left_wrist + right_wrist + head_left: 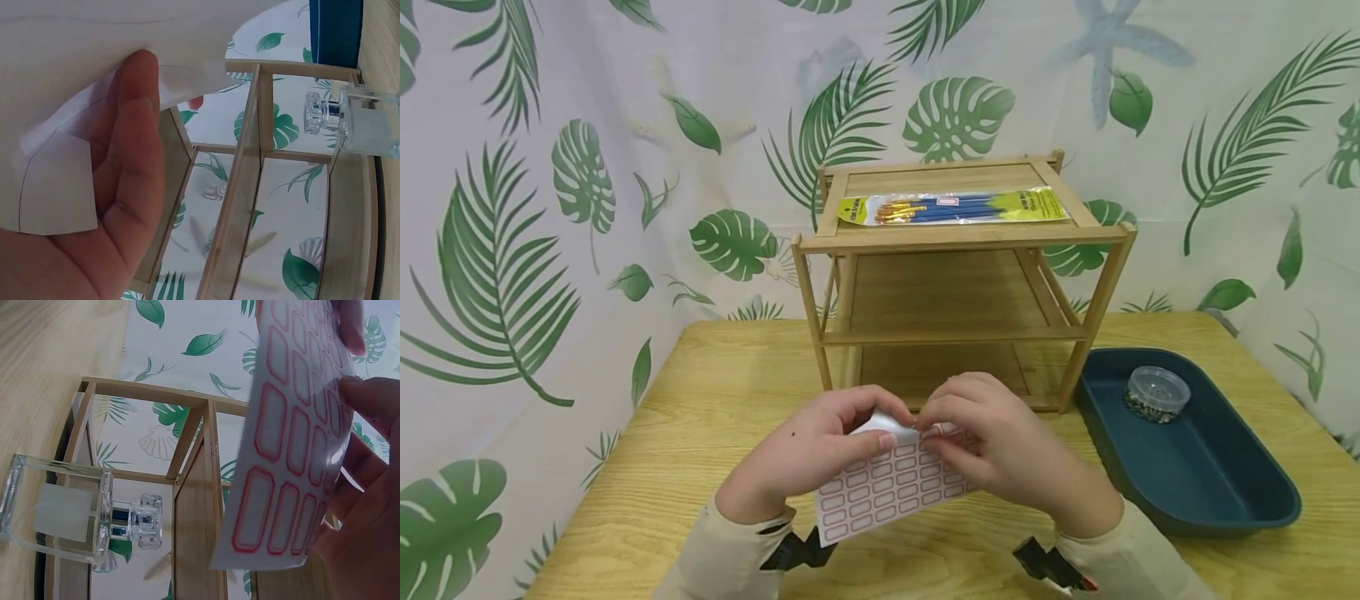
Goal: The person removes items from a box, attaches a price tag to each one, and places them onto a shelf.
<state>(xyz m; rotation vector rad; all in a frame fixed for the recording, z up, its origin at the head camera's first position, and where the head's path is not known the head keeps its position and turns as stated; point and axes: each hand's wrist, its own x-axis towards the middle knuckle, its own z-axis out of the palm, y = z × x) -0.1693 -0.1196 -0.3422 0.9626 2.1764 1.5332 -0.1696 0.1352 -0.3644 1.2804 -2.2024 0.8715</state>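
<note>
A sheet of white label stickers with red borders (887,492) is held up over the table, its upper edge bent back. My left hand (808,450) grips it, thumb on the printed face and fingers behind, as the blank back (69,181) in the left wrist view shows. At the bent upper edge, my right hand (1000,433) pinches with thumb and fingertips close to the left fingertips. A clear glass bottle with a faceted stopper (72,512) stands beyond the sheet in the right wrist view; in the head view the hands and sheet hide it.
Behind the hands stands a three-tier wooden shelf (955,242). A pack of blue paintbrushes (955,207) bearing one red-bordered label lies on its top. To the right, a dark blue tray (1195,475) holds a round clear tub of small dark pieces (1156,394).
</note>
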